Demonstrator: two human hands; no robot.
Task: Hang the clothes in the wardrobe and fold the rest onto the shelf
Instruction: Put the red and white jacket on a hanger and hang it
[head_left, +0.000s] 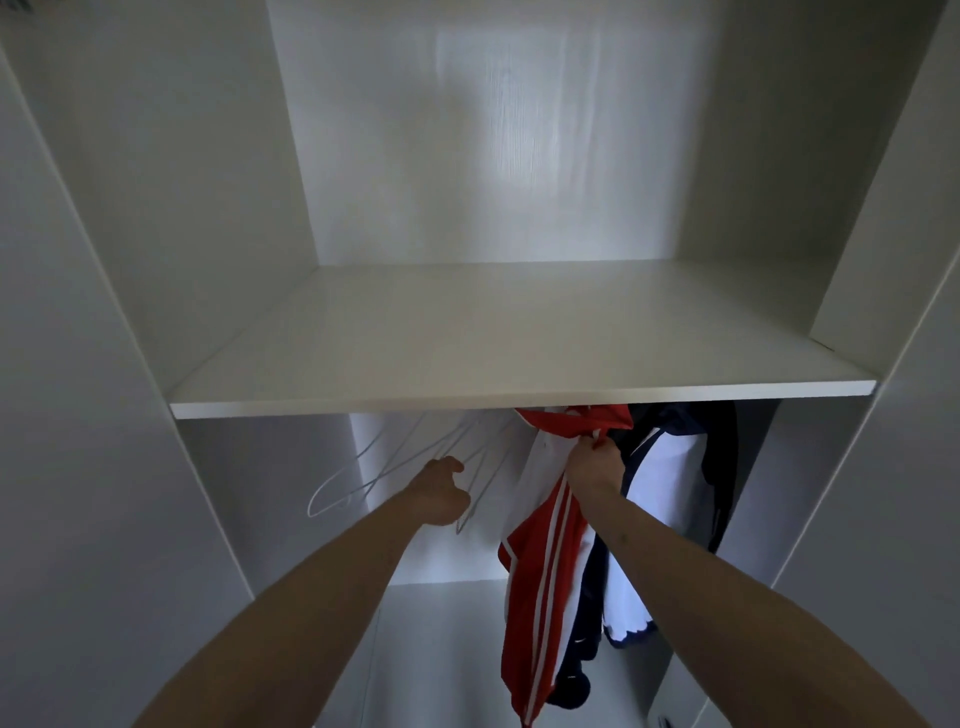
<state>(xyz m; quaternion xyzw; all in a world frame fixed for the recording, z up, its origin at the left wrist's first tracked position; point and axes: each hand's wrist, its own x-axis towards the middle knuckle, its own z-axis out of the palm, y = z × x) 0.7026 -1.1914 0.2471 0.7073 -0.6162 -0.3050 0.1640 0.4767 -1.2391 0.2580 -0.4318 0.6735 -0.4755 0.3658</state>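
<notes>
A red garment with white stripes (535, 582) hangs below the white shelf (519, 400). My right hand (595, 465) pinches its red fabric near the top. Its hanger and the rail are hidden by the shelf. Behind it to the right hang a white garment (665, 483) and a dark navy one (719, 467). To the left, several empty white hangers (395, 467) dangle at a slant. My left hand (439, 493) reaches among them, fingers curled around one hanger's wire.
The shelf top is a bare white board inside the white wardrobe. Side panels (104, 364) close in the left and right. The wardrobe floor (441, 649) shows below the hanging clothes.
</notes>
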